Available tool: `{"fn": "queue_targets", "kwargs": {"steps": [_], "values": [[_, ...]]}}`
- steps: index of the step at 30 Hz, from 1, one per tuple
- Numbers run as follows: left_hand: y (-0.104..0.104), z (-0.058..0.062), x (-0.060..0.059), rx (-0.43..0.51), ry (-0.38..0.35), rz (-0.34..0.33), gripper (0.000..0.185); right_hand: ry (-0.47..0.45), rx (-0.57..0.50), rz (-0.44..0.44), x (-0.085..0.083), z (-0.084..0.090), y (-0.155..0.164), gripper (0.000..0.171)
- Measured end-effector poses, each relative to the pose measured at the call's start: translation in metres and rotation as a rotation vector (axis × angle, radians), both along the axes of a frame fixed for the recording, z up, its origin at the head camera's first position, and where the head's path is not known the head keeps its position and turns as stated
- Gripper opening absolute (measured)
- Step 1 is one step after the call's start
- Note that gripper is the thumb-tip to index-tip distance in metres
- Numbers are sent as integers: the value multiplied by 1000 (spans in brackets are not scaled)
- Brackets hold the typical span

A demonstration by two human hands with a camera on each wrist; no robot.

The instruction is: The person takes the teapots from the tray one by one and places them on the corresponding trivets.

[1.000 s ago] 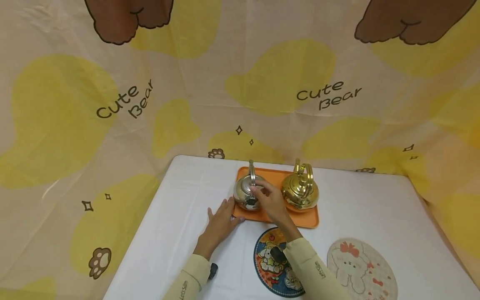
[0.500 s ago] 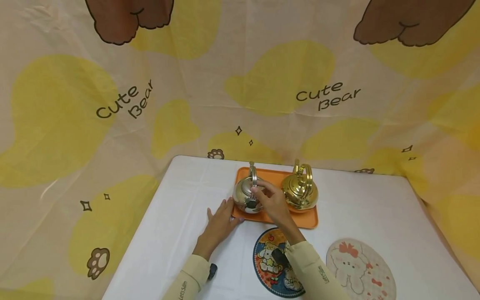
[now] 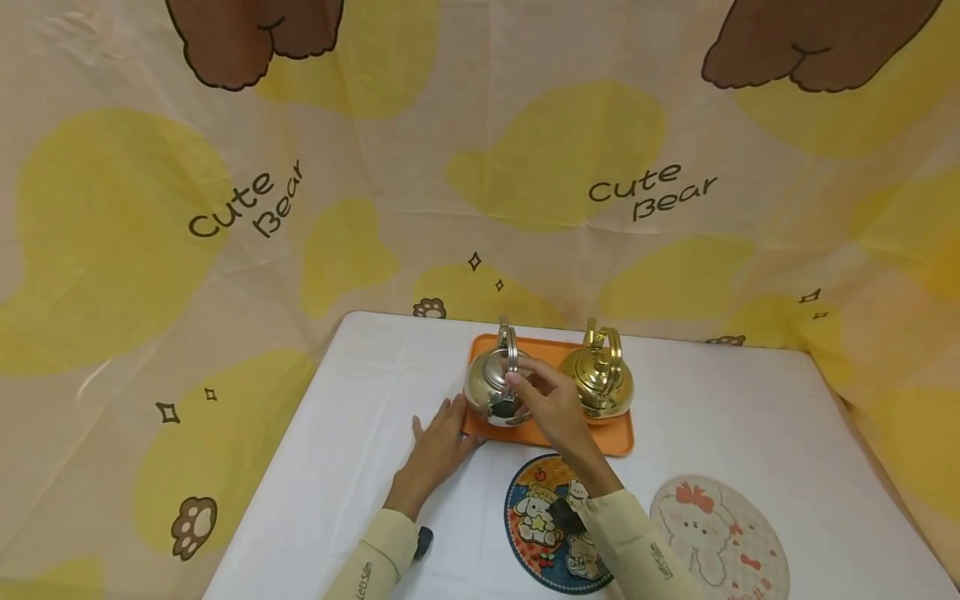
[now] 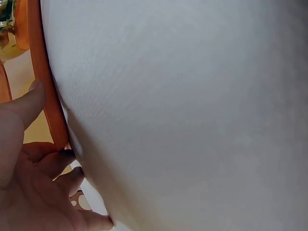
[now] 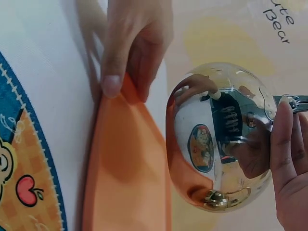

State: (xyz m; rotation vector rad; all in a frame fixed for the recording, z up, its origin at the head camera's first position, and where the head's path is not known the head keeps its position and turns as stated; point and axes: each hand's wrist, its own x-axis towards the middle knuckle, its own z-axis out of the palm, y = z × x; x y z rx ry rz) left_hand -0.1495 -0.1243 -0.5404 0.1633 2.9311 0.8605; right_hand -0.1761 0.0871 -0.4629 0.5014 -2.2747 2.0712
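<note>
Standing at the left end of the orange tray (image 3: 615,437) near the bench's far edge, the silver kettle (image 3: 487,387) had its upright handle pinched by the right hand (image 3: 551,408); the left hand (image 3: 438,450) lay flat, steadying the tray's left rim.

Left hand (image 3: 437,446) flat, fingers straight, pointing 1 o'clock. Right hand (image 3: 550,403) reaching toward 11 o'clock, fingers curled in pinch. Forearms converge forward.
</note>
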Motion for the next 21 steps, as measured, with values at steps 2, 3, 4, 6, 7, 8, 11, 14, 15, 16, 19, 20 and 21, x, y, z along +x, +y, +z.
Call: {"fn": "queue_targets", "kwargs": {"steps": [2, 3, 4, 6, 7, 8, 11, 14, 15, 16, 19, 20, 21], "values": [[0, 0, 0, 1, 3, 3, 79, 3, -4, 6, 3, 4, 1, 35], [0, 1, 0, 1, 2, 4, 79, 4, -5, 8, 4, 6, 1, 35], [0, 1, 0, 1, 1, 6, 79, 9, -6, 11, 5, 8, 1, 35], [0, 0, -1, 0, -3, 9, 78, 24, -7, 15, 8, 12, 2, 35], [0, 0, -1, 1, -6, 10, 78, 29, -10, 16, 9, 13, 3, 34], [0, -1, -2, 1, -7, 10, 78, 39, -11, 19, 10, 14, 3, 34], [-1, -2, -3, 7, -11, 12, 79, 60, -12, 22, 13, 16, 5, 32], [-2, -3, -3, 15, -5, 11, 80, 78, -14, 22, 16, 16, 7, 31], [-2, -3, -3, 18, -4, 10, 81, 82, -15, 20, 17, 17, 8, 30], [-2, -3, -2, 20, -4, 10, 80, 86, -17, 18, 18, 17, 9, 29], [-2, -2, -2, 28, 3, 9, 79, 95, -27, 11, 22, 19, 11, 28], [-2, -2, -2, 29, 5, 9, 78, 95, -31, 12, 23, 20, 12, 28], [-2, -2, -1, 30, 5, 9, 78, 98, -35, 12, 24, 20, 13, 28]]}}
